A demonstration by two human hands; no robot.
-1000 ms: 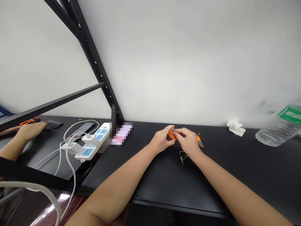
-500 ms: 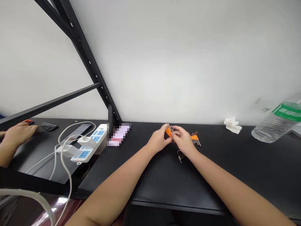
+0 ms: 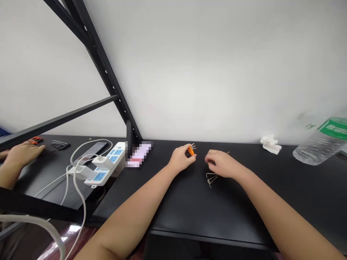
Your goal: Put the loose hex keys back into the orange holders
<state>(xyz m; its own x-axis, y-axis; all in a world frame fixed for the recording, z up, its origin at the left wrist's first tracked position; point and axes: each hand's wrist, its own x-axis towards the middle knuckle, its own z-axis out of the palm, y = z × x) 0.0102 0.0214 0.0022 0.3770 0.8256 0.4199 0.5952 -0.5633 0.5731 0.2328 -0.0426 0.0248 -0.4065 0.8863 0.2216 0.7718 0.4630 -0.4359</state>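
Observation:
An orange hex key holder (image 3: 192, 151) with several metal hex keys sticking out of its top is pinched between the thumb and fingers of my left hand (image 3: 181, 159). To its right, apart from the holder, hovers my right hand (image 3: 223, 163), its fingers bent and loosely apart, with nothing visible in them. Just below that hand several loose hex keys (image 3: 211, 178) lie in a small heap on the black table (image 3: 200, 209). Small metal ends (image 3: 228, 152) show behind my right hand; the rest of that set is hidden.
On the left are a white power strip (image 3: 108, 162) with plugs and cables, a phone (image 3: 93, 150) and a black metal frame (image 3: 108, 76). Another person's hand (image 3: 23, 155) rests farther left. A crumpled tissue (image 3: 271, 144) and a plastic bottle (image 3: 320, 144) are at right.
My right hand has let go of the orange holder and moved right, now covering the second orange set. My left hand keeps its hold on the holder.

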